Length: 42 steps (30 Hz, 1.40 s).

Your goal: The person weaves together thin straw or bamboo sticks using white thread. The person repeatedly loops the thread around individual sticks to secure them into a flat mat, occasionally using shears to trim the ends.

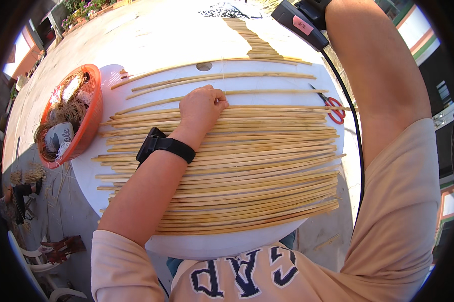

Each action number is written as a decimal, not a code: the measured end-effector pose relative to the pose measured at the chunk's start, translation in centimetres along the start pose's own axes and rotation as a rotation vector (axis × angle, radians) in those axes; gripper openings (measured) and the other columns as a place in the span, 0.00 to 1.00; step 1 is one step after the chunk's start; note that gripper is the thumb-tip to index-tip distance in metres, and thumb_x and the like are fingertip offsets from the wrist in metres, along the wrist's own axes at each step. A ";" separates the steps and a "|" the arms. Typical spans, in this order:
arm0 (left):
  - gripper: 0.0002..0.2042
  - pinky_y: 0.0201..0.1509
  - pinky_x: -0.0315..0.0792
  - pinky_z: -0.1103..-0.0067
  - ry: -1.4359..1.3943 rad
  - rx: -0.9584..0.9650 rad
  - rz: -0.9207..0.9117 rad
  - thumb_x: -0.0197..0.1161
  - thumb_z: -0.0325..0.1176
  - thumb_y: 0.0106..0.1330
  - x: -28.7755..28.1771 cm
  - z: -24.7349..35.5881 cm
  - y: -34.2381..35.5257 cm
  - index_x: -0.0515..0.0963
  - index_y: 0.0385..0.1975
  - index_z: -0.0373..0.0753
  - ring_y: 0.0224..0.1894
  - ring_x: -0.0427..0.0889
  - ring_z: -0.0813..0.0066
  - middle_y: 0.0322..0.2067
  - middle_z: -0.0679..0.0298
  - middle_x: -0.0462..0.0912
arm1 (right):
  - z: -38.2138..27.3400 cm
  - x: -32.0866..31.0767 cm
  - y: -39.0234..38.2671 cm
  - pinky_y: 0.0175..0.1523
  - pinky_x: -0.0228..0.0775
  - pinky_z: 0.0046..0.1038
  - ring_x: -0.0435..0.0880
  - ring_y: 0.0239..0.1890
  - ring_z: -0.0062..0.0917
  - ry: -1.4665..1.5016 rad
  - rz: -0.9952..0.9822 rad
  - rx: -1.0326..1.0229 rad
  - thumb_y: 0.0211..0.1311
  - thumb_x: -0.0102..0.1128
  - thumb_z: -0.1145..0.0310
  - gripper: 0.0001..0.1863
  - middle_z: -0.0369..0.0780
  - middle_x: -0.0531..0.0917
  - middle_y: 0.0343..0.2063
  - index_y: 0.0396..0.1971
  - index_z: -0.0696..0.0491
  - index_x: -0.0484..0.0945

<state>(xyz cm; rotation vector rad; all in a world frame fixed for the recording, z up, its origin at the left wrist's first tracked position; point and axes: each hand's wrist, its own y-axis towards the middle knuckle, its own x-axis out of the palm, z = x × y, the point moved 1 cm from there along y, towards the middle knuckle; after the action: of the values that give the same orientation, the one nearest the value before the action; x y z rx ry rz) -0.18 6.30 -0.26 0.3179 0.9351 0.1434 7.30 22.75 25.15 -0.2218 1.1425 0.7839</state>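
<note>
Many straight, pale yellow reed stalks [267, 158] lie side by side across a round white table [212, 245]. Thin white thread [224, 70] crosses them near the middle, binding the nearer ones into a mat. My left hand [202, 106] is above the far edge of the mat, thumb and forefinger pinched together on the thread beside a stalk. A few loose stalks [247, 76] lie spaced apart beyond it. My right arm [375, 75] is raised toward the top edge, and the hand itself is out of the picture.
An orange plastic basket [97, 100] with fibre bundles and thread sits at the table's left. Red-handled scissors [336, 110] lie at the right, near the stalk ends. A black cable [358, 151] hangs from the device [300, 25] on my right wrist.
</note>
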 end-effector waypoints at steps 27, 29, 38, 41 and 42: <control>0.08 0.28 0.65 0.77 -0.090 0.025 -0.033 0.65 0.36 0.55 0.1 -0.7 0.3 0.78 0.23 0.39 0.23 0.72 0.73 0.20 0.67 0.72 | 10.0 19.7 -36.9 0.42 0.73 0.33 0.80 0.36 0.34 0.300 -0.100 0.537 0.56 0.54 0.68 0.08 0.41 0.82 0.29 0.32 0.52 0.81; 0.07 0.27 0.65 0.78 -0.109 0.037 -0.029 0.65 0.36 0.55 0.1 -0.8 0.3 0.78 0.23 0.39 0.23 0.71 0.74 0.20 0.67 0.72 | 9.1 21.5 -37.7 0.43 0.73 0.34 0.79 0.39 0.33 0.267 0.058 0.501 0.56 0.54 0.69 0.07 0.41 0.81 0.30 0.33 0.51 0.80; 0.07 0.28 0.65 0.79 -0.117 0.088 -0.003 0.64 0.35 0.55 0.2 -0.8 0.2 0.78 0.24 0.39 0.23 0.71 0.74 0.20 0.66 0.72 | 9.5 21.9 -36.5 0.42 0.72 0.37 0.78 0.39 0.36 0.232 -0.082 0.620 0.53 0.57 0.70 0.05 0.42 0.80 0.31 0.31 0.51 0.76; 0.07 0.28 0.65 0.77 -0.096 0.109 0.000 0.64 0.35 0.55 0.0 -0.8 0.1 0.78 0.24 0.39 0.23 0.72 0.71 0.20 0.65 0.72 | 9.6 21.7 -36.5 0.41 0.72 0.38 0.79 0.39 0.37 0.224 -0.088 0.587 0.52 0.57 0.70 0.06 0.42 0.80 0.32 0.31 0.52 0.74; 0.07 0.28 0.66 0.77 -0.095 0.112 -0.001 0.64 0.36 0.55 0.0 -0.8 0.1 0.78 0.24 0.38 0.24 0.73 0.70 0.20 0.65 0.73 | 9.7 21.7 -36.6 0.40 0.72 0.38 0.79 0.39 0.37 0.214 -0.094 0.585 0.52 0.57 0.70 0.07 0.43 0.81 0.32 0.32 0.52 0.73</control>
<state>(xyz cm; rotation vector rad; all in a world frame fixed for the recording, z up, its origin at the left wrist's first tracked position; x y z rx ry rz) -0.81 6.58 -0.66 0.4240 0.8512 0.0745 42.50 11.27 2.08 0.1338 1.5029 0.3225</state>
